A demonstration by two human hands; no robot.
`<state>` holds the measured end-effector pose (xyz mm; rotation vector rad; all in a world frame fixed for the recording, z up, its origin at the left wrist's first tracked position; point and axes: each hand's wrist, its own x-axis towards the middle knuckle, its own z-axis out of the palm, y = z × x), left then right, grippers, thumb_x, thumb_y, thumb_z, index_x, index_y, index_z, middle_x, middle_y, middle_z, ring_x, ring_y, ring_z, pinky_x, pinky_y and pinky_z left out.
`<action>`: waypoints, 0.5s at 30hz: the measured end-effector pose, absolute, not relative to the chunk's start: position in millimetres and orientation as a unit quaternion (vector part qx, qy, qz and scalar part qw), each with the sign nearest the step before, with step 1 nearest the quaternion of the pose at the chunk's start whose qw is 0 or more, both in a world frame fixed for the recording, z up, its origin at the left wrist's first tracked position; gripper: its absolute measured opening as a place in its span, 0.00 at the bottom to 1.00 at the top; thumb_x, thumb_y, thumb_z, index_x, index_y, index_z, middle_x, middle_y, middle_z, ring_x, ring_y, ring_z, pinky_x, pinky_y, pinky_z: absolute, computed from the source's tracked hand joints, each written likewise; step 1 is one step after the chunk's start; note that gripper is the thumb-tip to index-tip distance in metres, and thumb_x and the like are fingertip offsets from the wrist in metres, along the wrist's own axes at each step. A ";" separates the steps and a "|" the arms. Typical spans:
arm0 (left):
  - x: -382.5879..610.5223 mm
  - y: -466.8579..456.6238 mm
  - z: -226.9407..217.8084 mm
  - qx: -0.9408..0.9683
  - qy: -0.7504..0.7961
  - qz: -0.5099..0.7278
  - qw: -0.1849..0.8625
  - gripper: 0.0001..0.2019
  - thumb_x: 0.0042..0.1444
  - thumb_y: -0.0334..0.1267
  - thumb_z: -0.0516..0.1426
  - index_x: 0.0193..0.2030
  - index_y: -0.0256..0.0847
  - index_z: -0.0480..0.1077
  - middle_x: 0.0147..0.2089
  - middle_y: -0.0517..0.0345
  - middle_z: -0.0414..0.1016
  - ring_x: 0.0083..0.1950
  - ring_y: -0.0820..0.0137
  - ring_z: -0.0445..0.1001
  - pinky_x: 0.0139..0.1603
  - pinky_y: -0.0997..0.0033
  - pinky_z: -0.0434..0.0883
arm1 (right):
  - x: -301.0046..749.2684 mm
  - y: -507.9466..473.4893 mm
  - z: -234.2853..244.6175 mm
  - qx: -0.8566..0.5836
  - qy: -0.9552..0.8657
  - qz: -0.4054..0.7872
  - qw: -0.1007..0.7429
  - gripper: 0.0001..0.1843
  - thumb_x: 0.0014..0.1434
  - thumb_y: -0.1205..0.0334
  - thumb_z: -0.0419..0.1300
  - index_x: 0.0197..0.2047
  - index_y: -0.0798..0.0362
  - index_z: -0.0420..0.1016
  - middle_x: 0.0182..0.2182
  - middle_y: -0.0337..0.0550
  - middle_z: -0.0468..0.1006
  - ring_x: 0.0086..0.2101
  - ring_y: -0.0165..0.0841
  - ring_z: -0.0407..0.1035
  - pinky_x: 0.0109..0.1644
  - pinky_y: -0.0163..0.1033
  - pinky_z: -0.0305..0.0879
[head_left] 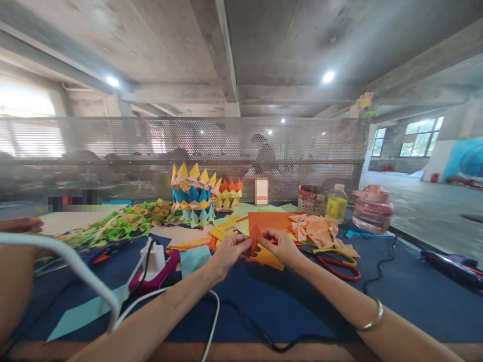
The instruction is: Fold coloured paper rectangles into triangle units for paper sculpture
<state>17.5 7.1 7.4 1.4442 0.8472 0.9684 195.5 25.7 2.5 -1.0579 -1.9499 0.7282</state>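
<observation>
My left hand point(231, 251) and my right hand point(281, 246) meet over the blue table cover point(287, 296), both pinching a small folded orange paper piece point(255, 235). Fingers of both hands are closed on its edges. Under and behind the hands lie an orange sheet point(273, 220) and yellow paper point(269, 257). A pile of folded peach paper units point(315, 229) sits just to the right. My right wrist wears a metal bangle point(373, 317).
Stacked origami rings in yellow, blue and orange point(194, 198) stand at the back. Scissors with red and yellow handles point(337, 261) lie right of my hands. A pink jar point(373, 208), a bottle point(336, 202), a white charger with cables point(153, 261), green paper chains point(121, 223) and another person's arm point(15, 281) are at the left.
</observation>
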 end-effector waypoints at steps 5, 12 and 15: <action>17.1 8.1 5.9 0.627 0.355 0.422 0.550 0.14 0.64 0.40 0.56 0.54 0.36 0.67 0.52 0.49 0.70 0.47 0.63 0.73 0.46 0.57 0.73 | 196.3 24.6 1.4 -0.418 -0.767 0.289 0.392 0.16 0.65 0.58 0.58 0.53 0.55 0.69 0.50 0.46 0.72 0.44 0.39 0.71 0.46 0.48 0.71; 15.7 11.0 5.9 0.639 0.340 0.453 0.520 0.14 0.64 0.39 0.56 0.54 0.36 0.67 0.52 0.49 0.70 0.48 0.62 0.73 0.47 0.56 0.73 | 197.6 23.9 1.7 -0.418 -0.770 0.302 0.377 0.16 0.65 0.58 0.58 0.53 0.55 0.69 0.49 0.46 0.73 0.44 0.39 0.71 0.46 0.48 0.71; 15.0 12.0 4.7 0.647 0.336 0.447 0.519 0.14 0.64 0.39 0.56 0.54 0.36 0.66 0.52 0.49 0.70 0.48 0.62 0.73 0.46 0.56 0.73 | 197.7 23.8 1.7 -0.417 -0.771 0.301 0.375 0.16 0.65 0.58 0.58 0.53 0.55 0.69 0.49 0.46 0.73 0.44 0.39 0.71 0.46 0.48 0.71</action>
